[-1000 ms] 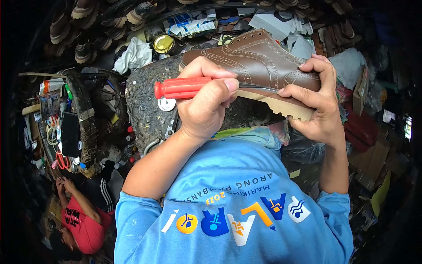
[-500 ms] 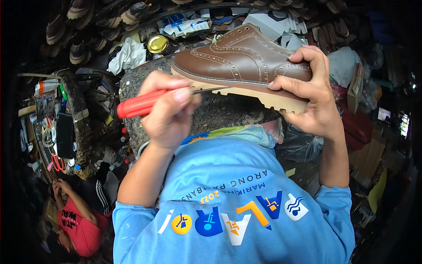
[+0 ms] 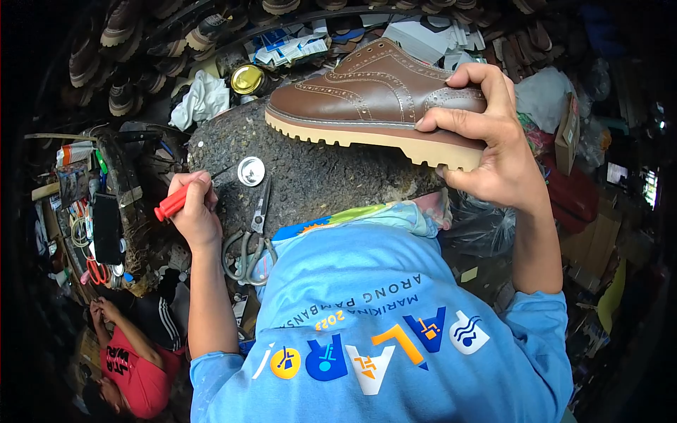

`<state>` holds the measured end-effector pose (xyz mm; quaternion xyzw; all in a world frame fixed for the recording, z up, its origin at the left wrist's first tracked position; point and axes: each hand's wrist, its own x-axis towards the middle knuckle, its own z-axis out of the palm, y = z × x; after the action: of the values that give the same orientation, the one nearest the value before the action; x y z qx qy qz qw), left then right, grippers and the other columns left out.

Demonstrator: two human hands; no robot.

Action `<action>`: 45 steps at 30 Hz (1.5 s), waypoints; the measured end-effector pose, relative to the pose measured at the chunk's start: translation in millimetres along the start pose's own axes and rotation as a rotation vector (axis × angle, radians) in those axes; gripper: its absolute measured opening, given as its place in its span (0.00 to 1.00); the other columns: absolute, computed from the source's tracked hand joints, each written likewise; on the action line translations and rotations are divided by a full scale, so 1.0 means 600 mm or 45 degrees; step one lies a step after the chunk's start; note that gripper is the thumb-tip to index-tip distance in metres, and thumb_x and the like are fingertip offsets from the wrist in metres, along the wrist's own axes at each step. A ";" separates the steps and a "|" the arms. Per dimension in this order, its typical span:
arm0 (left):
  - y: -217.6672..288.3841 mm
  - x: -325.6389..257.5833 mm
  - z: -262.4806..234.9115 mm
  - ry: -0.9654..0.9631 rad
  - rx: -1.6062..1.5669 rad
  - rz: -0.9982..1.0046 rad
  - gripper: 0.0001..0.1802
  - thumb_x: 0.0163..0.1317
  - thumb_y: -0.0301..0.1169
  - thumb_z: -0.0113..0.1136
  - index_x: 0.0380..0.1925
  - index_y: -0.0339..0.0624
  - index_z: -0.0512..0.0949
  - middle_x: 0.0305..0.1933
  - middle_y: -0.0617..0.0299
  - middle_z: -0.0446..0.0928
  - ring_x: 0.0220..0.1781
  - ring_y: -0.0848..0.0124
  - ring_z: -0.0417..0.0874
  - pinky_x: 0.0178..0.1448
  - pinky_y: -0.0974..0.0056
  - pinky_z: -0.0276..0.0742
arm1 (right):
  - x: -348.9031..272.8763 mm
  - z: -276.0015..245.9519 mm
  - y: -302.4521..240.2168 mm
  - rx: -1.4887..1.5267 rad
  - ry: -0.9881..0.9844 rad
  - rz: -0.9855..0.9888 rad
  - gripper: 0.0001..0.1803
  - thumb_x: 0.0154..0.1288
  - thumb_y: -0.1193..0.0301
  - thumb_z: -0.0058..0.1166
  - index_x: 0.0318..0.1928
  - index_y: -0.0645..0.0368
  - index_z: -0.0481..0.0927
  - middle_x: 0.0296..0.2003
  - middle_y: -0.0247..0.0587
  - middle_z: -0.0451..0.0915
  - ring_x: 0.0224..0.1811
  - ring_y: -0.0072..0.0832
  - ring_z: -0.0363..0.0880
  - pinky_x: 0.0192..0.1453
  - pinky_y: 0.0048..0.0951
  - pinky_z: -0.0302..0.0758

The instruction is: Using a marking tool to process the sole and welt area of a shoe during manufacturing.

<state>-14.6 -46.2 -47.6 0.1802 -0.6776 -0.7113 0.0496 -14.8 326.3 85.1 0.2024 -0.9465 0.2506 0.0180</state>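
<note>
Worktop (image 3: 321,180): a dark, rough-surfaced block, extending mostly to the right of a small round silvery tin (image 3: 250,171) resting on it. Scissors (image 3: 260,211) with grey handles lie just beside the tin, their blades on the block, handles nearer the wearer.

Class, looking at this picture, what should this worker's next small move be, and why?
Probably ease the left hand slightly right, bringing the red-handled tool to the small round tin: the tool's thin shaft points toward the tin, close by, while the right hand holds the brown shoe clear of the tool.
</note>
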 end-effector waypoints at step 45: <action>0.105 -0.057 0.141 -0.625 -0.689 0.001 0.03 0.55 0.24 0.56 0.29 0.37 0.73 0.23 0.59 0.71 0.19 0.76 0.68 0.27 0.69 0.70 | -0.005 0.006 -0.018 0.021 0.060 0.009 0.25 0.28 0.74 0.60 0.38 0.51 0.87 0.49 0.46 0.68 0.57 0.46 0.62 0.64 0.43 0.59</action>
<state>-21.0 39.5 21.9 -0.0158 -0.4566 -0.8869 -0.0682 -7.6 317.2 86.2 0.1933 -0.9445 0.2630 0.0379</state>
